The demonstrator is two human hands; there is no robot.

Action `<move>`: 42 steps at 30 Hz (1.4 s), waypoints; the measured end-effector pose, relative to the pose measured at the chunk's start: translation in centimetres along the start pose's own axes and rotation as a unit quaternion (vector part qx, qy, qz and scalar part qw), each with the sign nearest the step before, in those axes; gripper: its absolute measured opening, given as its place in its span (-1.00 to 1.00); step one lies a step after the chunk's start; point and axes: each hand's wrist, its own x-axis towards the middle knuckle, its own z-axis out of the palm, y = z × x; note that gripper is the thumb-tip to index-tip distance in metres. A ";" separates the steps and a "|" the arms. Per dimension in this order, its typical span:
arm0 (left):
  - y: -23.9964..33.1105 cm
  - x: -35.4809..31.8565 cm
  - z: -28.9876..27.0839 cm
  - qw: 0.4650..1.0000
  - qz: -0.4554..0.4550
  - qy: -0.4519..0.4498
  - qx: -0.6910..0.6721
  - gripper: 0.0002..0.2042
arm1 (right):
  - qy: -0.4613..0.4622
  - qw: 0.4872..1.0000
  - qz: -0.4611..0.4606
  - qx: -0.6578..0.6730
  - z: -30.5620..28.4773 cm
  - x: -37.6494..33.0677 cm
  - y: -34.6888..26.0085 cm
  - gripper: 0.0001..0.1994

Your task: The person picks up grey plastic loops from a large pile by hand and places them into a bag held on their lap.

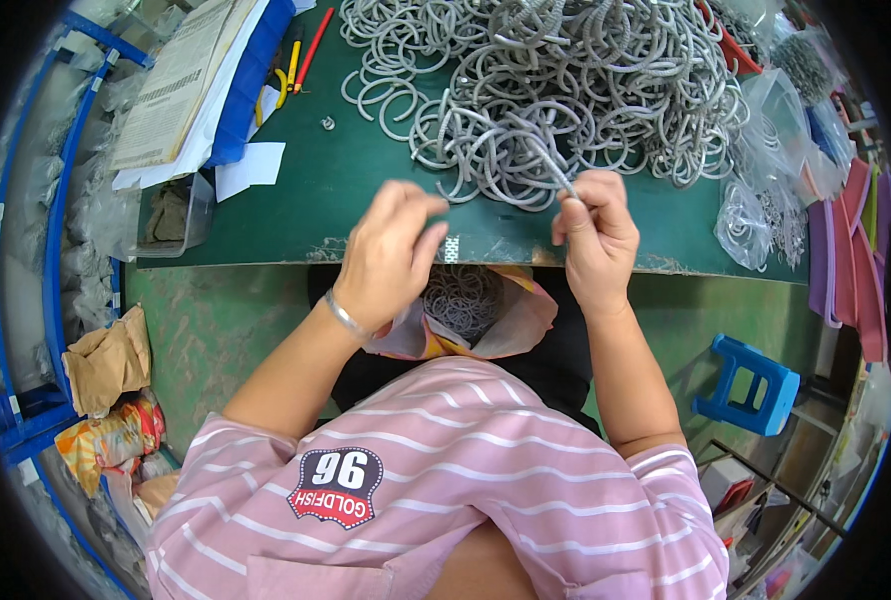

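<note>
R hand (601, 235): thumb + forefinger pinched on 1 grey ribbed piece (554, 165), full shape unclear, over table's near edge. L hand (391, 245): fingers half-curled, thumb apart, nothing seen held; by same edge.
Grey ring heap (606, 90): lg. qty., loose, back from table (316, 200) near edge.
Bag (531, 315), below near edge: grey rings (466, 300) inside, poss. done lot. Remaining, prob.: heap; share done n/k.
Yel. pliers (291, 75), red pen (315, 45): twd. table's L edge.

At the frame's centre, the right hand (603, 240) pinches a slender grey piece (554, 166) below heaped grey rings (606, 75) on the green worktop (306, 185). Left of it, the left hand (391, 245) curves its fingers. An open bag (526, 318) sits below both; a blue stool (763, 388) stands right.
</note>
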 end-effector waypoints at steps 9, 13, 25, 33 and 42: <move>-1.2 2.5 1.4 0.990 0.037 -0.057 0.126 -0.64 | -0.071 0.917 -0.111 -0.376 0.1 0.8 -2.0 -0.88; -1.6 2.7 0.8 0.979 0.037 -0.121 0.160 -0.66 | -0.115 0.928 -0.078 -0.346 0.9 1.1 -2.5 -0.92; 3.8 10.0 -7.5 0.967 0.211 -0.002 0.141 -0.71 | -0.065 0.953 -0.194 -0.224 1.3 3.0 -7.9 -0.94; -1.7 4.2 -4.6 0.991 -0.081 -0.041 0.094 -0.85 | 0.015 0.957 0.208 -0.201 -3.9 -1.0 -0.4 -0.80; -2.3 3.1 -4.0 0.965 -0.154 0.187 -0.098 -0.91 | 0.081 0.984 0.117 -0.110 -4.0 -1.1 -1.2 -0.89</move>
